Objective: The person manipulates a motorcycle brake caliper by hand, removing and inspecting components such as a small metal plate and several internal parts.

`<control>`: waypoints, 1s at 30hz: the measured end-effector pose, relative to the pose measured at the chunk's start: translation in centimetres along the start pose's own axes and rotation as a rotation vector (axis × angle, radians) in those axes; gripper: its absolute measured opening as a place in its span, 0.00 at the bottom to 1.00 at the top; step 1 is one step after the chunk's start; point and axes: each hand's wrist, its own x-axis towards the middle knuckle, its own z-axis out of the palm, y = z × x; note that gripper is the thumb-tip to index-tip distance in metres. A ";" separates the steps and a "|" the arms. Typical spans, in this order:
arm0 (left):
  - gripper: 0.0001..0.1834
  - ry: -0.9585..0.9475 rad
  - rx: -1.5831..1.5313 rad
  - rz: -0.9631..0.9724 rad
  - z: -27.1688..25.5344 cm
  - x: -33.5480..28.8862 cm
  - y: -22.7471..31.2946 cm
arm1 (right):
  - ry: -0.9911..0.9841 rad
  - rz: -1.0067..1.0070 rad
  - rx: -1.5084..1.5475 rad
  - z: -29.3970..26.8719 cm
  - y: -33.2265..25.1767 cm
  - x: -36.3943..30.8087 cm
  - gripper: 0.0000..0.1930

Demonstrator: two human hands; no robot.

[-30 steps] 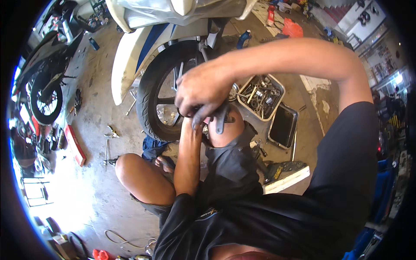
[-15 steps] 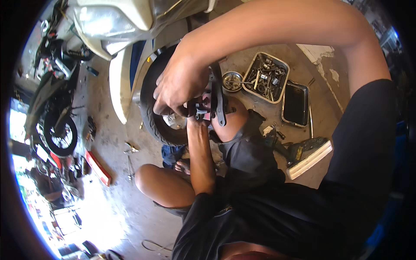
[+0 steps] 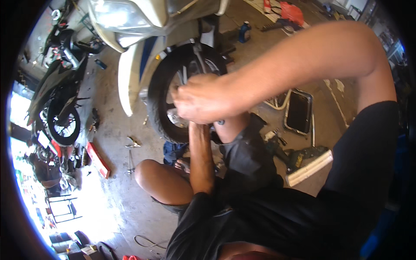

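Observation:
My right hand point(image 3: 201, 97) reaches over from the right, fingers curled closed in front of a motorcycle's front wheel point(image 3: 158, 102). What it grips is hidden behind its back. Straight up from below comes my left forearm point(image 3: 200, 160), and the left hand disappears under the right one, so its fingers cannot be seen. A small dark end of a part point(image 3: 221, 122) peeks out below the right hand, beside my bent knee. Above the wheel is the motorcycle's white front fairing point(image 3: 130, 82) with its clear headlight.
A power tool point(image 3: 297, 158) lies right of my leg, by a pale block point(image 3: 310, 169). Beyond are a dark rectangular tray point(image 3: 298, 110) and a blue bottle point(image 3: 245, 32). On the left are a red box point(image 3: 98, 160), pliers point(image 3: 133, 142) and another motorcycle point(image 3: 63, 117).
My right hand has turned and shifted slightly right and down, now covering the dark metal part seen before between the hands. The view has shifted, showing more of the wheel.

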 end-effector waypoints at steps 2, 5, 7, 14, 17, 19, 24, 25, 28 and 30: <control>0.34 -0.033 -0.006 0.025 -0.3 0.4 0.5 | -0.023 -0.042 0.008 -0.9 0.2 0.7 0.10; 0.34 -0.077 -0.022 0.049 -0.5 1.2 0.7 | -0.001 -0.018 0.083 -1.4 0.8 1.1 0.10; 0.35 -0.061 -0.030 0.042 -0.8 0.5 0.6 | -0.074 0.019 0.134 -2.0 0.3 1.2 0.10; 0.37 -0.035 -0.043 0.053 -0.6 0.5 0.5 | -0.257 0.019 0.281 -2.5 1.8 0.9 0.11; 0.38 -0.042 -0.089 0.048 -2.4 -0.8 0.9 | -0.313 -0.063 0.305 -3.7 2.5 2.1 0.12; 0.39 -0.111 -0.137 0.068 -3.4 0.2 0.2 | -0.443 -0.003 0.300 -5.6 3.5 2.3 0.14; 0.40 -0.335 -0.154 0.163 -8.2 0.0 2.2 | -0.549 0.113 0.326 -6.4 3.0 3.2 0.15; 0.40 -0.269 -0.116 0.117 -6.1 -0.4 1.8 | -0.597 0.124 0.332 -6.0 3.0 3.2 0.15; 0.39 -0.099 -0.063 0.001 -1.4 -1.0 0.1 | -0.520 0.129 0.253 -4.2 3.0 3.2 0.16; 0.40 0.022 -0.113 -0.086 -0.3 -1.2 0.1 | -0.604 0.075 0.227 -4.6 2.8 3.8 0.13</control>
